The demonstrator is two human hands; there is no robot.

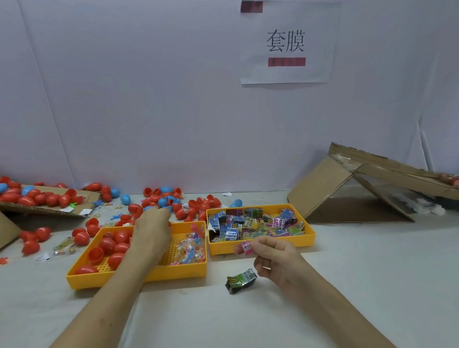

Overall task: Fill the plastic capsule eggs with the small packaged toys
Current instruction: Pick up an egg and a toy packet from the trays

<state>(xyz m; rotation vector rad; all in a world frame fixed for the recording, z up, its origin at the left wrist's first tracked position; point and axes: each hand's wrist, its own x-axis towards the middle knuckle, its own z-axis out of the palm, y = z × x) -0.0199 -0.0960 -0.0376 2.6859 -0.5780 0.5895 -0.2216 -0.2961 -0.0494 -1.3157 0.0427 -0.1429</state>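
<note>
- Reaches with the left hand [152,226] across the left yellow tray [181,272] to the loose eggs [197,205], red and blue, scattered on the far surface [373,286]. Fingers down among them just past the tray's far rim and hidden behind the knuckles, so cannot tell whether gripping an egg or loose.
- Pinches a pink packet [246,247] between thumb and forefinger of the right hand [276,262], other fingers curled in. Packet held just in front of the near wall of the right yellow tray [299,240].
- On the near surface, just left of the right hand and not touching it: a green and black packet [240,280], crumpled and lying alone.
- In the right yellow tray: a heap of packaged toys [250,222] in blue, pink, green and yellow wrappers.
- In the left yellow tray: red eggs [114,245] in the left part, one open half among them. Clear-wrapped small toys [187,248] in the right part.
- Far left: a cardboard flap [38,210] carrying more red and blue eggs.
- Far right: a folded cardboard box [349,179] leaning on the surface.
- High on the wall: a paper sign [288,42] with two printed characters.
</note>
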